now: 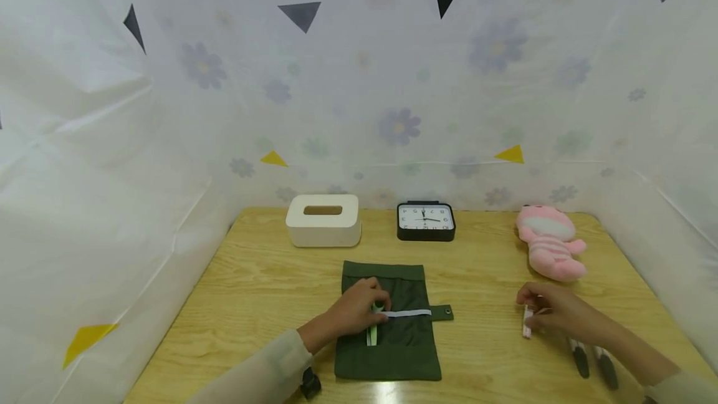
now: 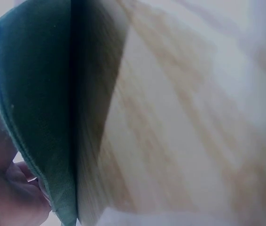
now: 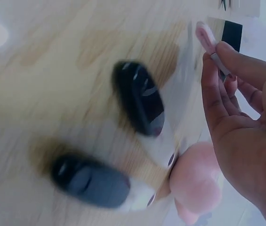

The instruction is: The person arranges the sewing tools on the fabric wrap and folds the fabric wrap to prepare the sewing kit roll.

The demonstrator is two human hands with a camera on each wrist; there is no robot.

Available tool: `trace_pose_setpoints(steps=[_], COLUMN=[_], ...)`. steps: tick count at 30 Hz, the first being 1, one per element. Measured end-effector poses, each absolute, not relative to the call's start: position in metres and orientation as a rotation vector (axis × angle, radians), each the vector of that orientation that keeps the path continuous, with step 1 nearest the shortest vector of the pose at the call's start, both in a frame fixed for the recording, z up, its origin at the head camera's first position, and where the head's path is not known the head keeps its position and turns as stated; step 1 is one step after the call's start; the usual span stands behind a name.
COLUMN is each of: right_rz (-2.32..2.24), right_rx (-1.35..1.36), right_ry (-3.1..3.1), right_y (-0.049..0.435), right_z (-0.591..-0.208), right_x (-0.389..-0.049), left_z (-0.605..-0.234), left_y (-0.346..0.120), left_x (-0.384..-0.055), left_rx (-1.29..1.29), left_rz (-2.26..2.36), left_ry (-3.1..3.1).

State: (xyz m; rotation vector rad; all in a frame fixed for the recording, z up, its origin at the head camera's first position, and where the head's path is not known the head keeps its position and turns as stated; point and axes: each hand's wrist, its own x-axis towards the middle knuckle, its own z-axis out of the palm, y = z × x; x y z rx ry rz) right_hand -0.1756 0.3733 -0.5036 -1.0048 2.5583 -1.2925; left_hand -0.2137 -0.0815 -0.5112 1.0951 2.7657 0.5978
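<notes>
A dark-green fabric pouch (image 1: 392,360) lies spread open on the table, with a white elastic strap (image 1: 406,313) across its middle. Over its left half my left hand (image 1: 359,305) curls its fingers around the top of a slim light-green item (image 1: 372,335) at the strap's left end. In the left wrist view the pouch's edge (image 2: 34,103) hides most of that hand. To the right, my right hand (image 1: 566,313) pinches a small, narrow pink-and-white item (image 3: 207,37) between thumb and fingertips, above the table.
Two black-ended tools (image 3: 140,99) with pale shafts lie under the right forearm. Beyond that hand is a pink plush toy (image 1: 552,245). A white tissue box (image 1: 325,229) and a black-framed clock (image 1: 426,222) stand along the back. A snap tab (image 1: 443,312) sticks out from the pouch's right side.
</notes>
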Motion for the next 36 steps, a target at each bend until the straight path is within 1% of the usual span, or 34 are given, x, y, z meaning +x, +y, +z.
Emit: trace_pose_setpoints(steps=[4, 10, 19, 36], right_rz=[-1.306, -1.292, -1.27, -1.421], right_rx=[-0.879, -0.813, -0.632, -0.697], right_ry=[2.499, 2.558, 2.593, 2.456], right_y=[0.361, 0.341, 0.306, 0.227], right_z=[-0.5, -0.495, -0.49, -0.493], right_x=[-0.18, -0.189, -0.203, -0.229], left_z=[-0.513, -0.511, -0.51, -0.512], left_y=[-0.082, -0.081, -0.082, -0.083], left_x=[-0.213, -0.213, -0.213, -0.214], left_rx=[1.08, 1.064, 1.055, 1.058], left_rz=[0.6, 0.631, 0.653, 0.668], left_ry=[2.763, 2.754, 2.745, 2.733])
